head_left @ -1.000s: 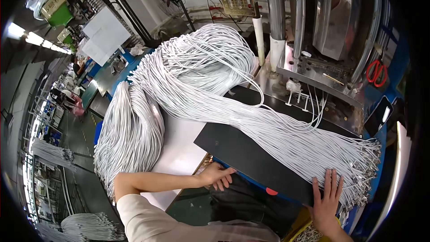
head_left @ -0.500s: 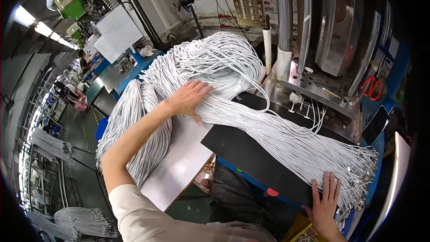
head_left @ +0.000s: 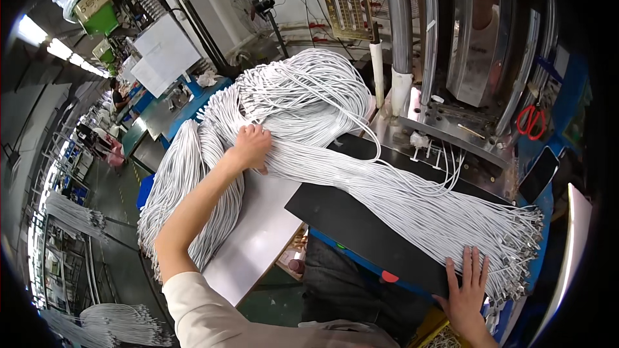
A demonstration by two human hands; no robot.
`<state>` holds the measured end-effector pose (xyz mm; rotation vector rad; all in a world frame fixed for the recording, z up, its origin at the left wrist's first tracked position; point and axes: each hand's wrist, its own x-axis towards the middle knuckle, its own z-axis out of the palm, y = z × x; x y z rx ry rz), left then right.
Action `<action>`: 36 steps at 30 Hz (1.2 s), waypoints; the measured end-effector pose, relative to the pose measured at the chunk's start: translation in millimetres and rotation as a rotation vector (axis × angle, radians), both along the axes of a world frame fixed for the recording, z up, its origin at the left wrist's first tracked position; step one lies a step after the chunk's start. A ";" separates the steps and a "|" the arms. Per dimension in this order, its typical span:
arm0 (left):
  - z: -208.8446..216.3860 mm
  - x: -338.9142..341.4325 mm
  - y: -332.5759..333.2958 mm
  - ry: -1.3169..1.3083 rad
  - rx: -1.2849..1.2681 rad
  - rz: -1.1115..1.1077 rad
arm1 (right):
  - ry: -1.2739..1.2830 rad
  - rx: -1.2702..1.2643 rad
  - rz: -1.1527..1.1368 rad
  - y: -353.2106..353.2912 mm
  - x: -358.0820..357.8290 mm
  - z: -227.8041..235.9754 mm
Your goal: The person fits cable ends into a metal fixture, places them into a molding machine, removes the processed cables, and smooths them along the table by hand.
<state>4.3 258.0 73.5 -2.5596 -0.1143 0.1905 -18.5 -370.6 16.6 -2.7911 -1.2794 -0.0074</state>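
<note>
A thick bundle of white cables (head_left: 380, 190) stretches from the middle to the right across a black board. My left hand (head_left: 251, 147) lies over the bundle's left part, its fingers curled down into the strands. Near the crimped metal ends (head_left: 516, 258), my right hand (head_left: 467, 293) rests with fingers stretched and slightly apart along the bundle's near edge. Behind my left hand the cables loop back in a big coiled heap (head_left: 303, 93). More strands (head_left: 187, 193) hang down over the table's left side.
A machine with steel columns (head_left: 400, 26) stands behind the black board (head_left: 361, 225). Red-handled scissors (head_left: 531, 122) and a phone (head_left: 540, 174) are at the right. A white tabletop (head_left: 258, 232) lies below my left forearm. More cable bundles (head_left: 122, 322) lie at the lower left.
My left hand has slid left along the bundle, and its fingers have gone from extended to curled. My right hand stays at the cable ends. The view has shifted slightly.
</note>
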 end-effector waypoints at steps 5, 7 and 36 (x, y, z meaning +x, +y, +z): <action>34.9 35.5 27.0 -0.014 -0.568 -0.036 | 0.017 0.011 -0.004 2.0 -3.6 4.4; 11.4 44.7 42.3 -0.148 -0.166 0.152 | 0.011 0.022 0.012 3.3 -4.5 6.3; -35.7 20.9 -138.5 -0.488 -0.653 -0.553 | 0.016 0.118 -0.120 32.6 66.7 28.1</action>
